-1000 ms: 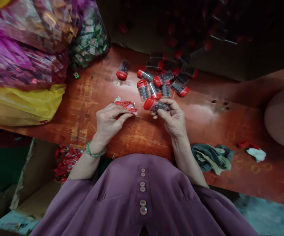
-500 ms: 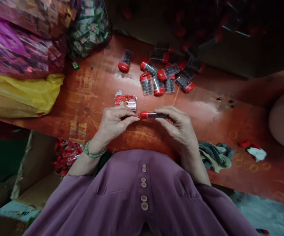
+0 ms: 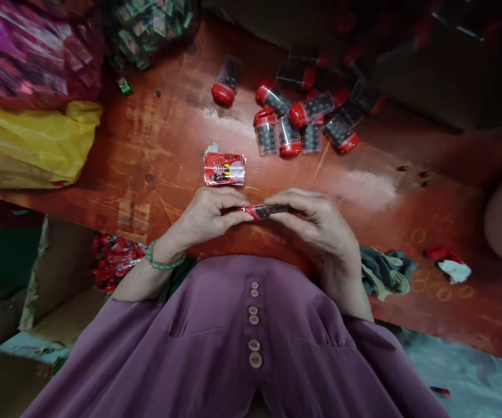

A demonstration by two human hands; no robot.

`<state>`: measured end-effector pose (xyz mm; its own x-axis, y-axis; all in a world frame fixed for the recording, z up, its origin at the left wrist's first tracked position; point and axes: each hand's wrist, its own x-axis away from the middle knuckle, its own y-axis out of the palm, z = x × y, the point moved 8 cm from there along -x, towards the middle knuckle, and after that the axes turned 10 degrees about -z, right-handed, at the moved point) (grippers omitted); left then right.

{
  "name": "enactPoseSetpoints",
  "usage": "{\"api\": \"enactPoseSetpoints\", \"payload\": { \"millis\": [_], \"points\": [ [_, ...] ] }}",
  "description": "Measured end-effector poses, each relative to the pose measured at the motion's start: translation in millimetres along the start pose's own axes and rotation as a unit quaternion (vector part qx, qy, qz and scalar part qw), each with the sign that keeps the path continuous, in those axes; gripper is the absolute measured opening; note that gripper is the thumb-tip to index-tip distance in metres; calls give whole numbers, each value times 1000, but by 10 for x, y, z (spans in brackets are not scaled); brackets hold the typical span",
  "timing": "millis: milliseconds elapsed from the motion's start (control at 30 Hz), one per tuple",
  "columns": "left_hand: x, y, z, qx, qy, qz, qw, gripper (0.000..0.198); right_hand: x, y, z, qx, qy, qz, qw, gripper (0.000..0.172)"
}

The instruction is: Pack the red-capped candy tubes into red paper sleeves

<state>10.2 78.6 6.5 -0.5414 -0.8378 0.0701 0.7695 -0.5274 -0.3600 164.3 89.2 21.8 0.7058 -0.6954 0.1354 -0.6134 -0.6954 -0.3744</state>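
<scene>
Between my hands, just beyond my waist, lies a small clear tube of black balls (image 3: 279,209). My right hand (image 3: 309,217) pinches its right end between thumb and fingers. A red printed plastic sleeve (image 3: 257,212) covers the tube's left part, hiding the red cap. My left hand (image 3: 216,215) is closed on this sleeve at the left; how far the tube reaches inside those fingers is hidden. Just beyond my left hand lies a small stack of flat red printed sleeves (image 3: 224,169).
Several red-capped tubes (image 3: 289,136) lie in a pile farther back, with one lone tube (image 3: 226,81) to their left. Bulging bags (image 3: 28,145) stand at left. An open carton (image 3: 115,261) holds red packets. Cloth gloves (image 3: 385,273) and rubber bands (image 3: 420,281) lie at right.
The red sleeve has come over the tube's red cap, which showed bare before. My hands have drawn closer together. The camera view has shifted slightly.
</scene>
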Motion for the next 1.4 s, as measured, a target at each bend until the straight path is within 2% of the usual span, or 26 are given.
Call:
{"api": "enactPoseSetpoints", "payload": {
  "millis": [133,267,300,400,467,600,667,767,867,933,1000,1133,1333,1400],
  "points": [
    [26,-7,-6,34,-10,3,999,16,25,83,162,-119,26,35,992,19],
    [62,-134,-42,9,-39,73,997,14,14,260,317,-249,60,80,963,22],
    [82,-178,-78,19,-54,100,993,19,2,299,346,-283,62,94,952,23],
    [179,-276,-244,96,-92,173,976,48,-70,399,405,-356,56,123,925,27],
    [243,-283,-357,162,-92,188,964,57,-134,445,430,-380,49,134,914,30],
    [331,-179,-506,263,-85,160,948,51,-251,531,438,-414,34,137,899,33],
    [357,-115,-524,292,-88,166,938,47,-294,583,411,-424,25,129,896,32],
    [380,-25,-543,348,-110,228,903,41,-322,650,371,-416,21,136,899,32],
    [399,43,-553,381,-131,310,861,36,-296,652,340,-381,6,191,904,29],
    [392,66,-539,376,-129,341,852,36,-270,648,324,-363,-8,228,903,28],
    [364,83,-526,369,-123,339,857,37,-265,668,320,-365,-16,243,899,27],
    [339,60,-525,372,-111,329,861,32,-307,709,321,-391,-21,229,891,26],
    [379,-62,-523,424,-84,390,813,30,-368,688,280,-406,-50,175,896,25],
    [374,-75,-503,431,-78,395,808,29,-365,661,247,-397,-62,160,902,25]
  ]
}}
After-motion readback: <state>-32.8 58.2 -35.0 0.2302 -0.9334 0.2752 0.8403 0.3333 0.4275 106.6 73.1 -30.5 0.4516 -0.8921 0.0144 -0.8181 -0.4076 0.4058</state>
